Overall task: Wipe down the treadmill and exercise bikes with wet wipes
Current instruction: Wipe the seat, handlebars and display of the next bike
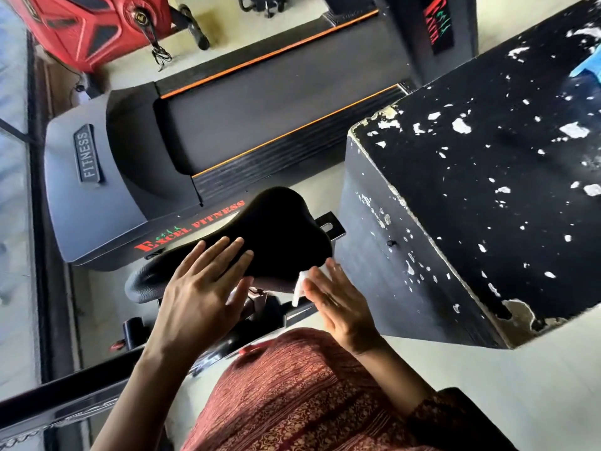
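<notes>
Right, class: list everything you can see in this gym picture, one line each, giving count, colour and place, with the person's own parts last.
Bike saddle: one, black, centre, under the hands.
Wet wipe: one, white, at the saddle's near edge, under the right hand's fingers.
Treadmill: one, grey and black with orange stripes, beyond the saddle.
Red machine: one, red and black, top left.
Box: one, black with chipped paint, right.
Blue item: one, on the box, far right edge; cannot tell what.
Left hand: flat on the saddle.
Right hand: pressing the wipe.
Patterned garment: red-brown, bottom.
</notes>
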`<act>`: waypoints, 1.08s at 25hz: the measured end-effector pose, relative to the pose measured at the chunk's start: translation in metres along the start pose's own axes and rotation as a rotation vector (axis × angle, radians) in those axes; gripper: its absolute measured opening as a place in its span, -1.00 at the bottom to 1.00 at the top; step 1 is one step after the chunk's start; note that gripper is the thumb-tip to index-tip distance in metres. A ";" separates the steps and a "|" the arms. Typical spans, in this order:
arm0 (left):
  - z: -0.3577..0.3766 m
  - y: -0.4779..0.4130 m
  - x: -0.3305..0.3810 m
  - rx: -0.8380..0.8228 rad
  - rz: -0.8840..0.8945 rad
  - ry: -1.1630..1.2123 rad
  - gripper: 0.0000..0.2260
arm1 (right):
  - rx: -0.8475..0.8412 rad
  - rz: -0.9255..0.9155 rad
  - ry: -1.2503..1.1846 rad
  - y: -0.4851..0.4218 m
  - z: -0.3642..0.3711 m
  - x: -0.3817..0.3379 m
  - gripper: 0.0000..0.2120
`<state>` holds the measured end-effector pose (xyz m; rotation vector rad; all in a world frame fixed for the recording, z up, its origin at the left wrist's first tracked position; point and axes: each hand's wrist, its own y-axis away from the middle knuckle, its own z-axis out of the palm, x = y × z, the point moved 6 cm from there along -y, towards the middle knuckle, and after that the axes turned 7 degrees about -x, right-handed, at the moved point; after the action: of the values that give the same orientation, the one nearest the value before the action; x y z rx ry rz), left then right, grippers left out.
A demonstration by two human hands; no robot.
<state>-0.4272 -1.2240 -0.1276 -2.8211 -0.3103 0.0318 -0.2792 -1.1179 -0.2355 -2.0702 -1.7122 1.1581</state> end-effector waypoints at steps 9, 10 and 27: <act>0.008 -0.012 0.004 -0.026 -0.004 0.022 -0.65 | -0.328 0.822 -0.440 -0.082 -0.015 0.044 -0.64; 0.009 -0.014 0.005 -0.033 -0.006 0.022 -0.64 | -0.416 0.854 -0.381 -0.092 -0.013 0.046 -0.65; -0.010 0.001 -0.017 -0.003 -0.043 0.023 -0.71 | -0.462 0.209 -0.143 -0.068 -0.015 -0.022 -0.58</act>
<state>-0.4426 -1.2315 -0.1191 -2.8149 -0.3662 -0.0102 -0.3192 -1.1131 -0.1744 -2.5407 -2.0250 1.0632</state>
